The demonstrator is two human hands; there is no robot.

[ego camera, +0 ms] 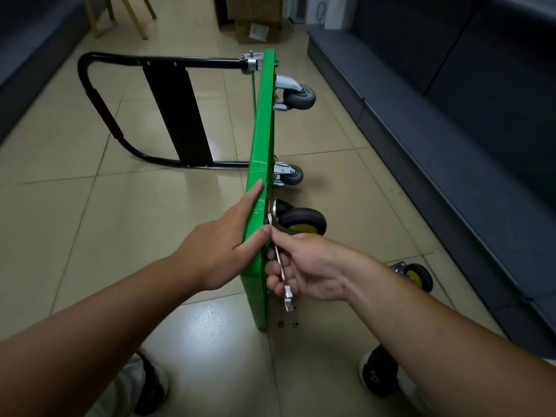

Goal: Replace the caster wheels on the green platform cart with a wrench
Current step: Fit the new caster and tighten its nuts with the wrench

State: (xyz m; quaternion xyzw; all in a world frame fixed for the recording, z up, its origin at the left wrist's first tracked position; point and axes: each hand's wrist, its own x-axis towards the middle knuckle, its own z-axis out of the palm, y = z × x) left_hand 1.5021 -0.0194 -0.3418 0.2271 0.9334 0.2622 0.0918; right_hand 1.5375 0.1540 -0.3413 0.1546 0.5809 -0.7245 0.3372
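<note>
The green metal platform cart (263, 121) stands on its long edge on the beige tiled floor (135, 212), with its black tubular push handle (120, 60) lying out to the left and its underside facing right. The left hand (216, 251) lies flat against the deck with straight fingers, the thumb across the top edge, steadying it without closing on it. The right hand's (310, 266) grip is curled round the shank of a slim silver open-ended wrench (288, 294). The wrench's upper end reaches the mount of the black caster wheel with the yellow hub (302, 221), though the fastener itself is hidden behind the thumb. This looks like work on that caster's mounting bolt; whether it is being tightened or loosened cannot be told. To do it well, seat the wrench head fully on the nut before pulling, and swing in short arcs clear of the wheel. Press the left palm against the deck so that it does not tip or slide. Two grey rubber caster wheels (299, 96) (293, 175) sit farther along the underside. A loose yellow-hubbed caster (416, 275) lies on the floor to the right, well apart from the cart. Two small dark nuts (281, 324) lie just beside the near corner, within reach and easily kicked away.
</note>
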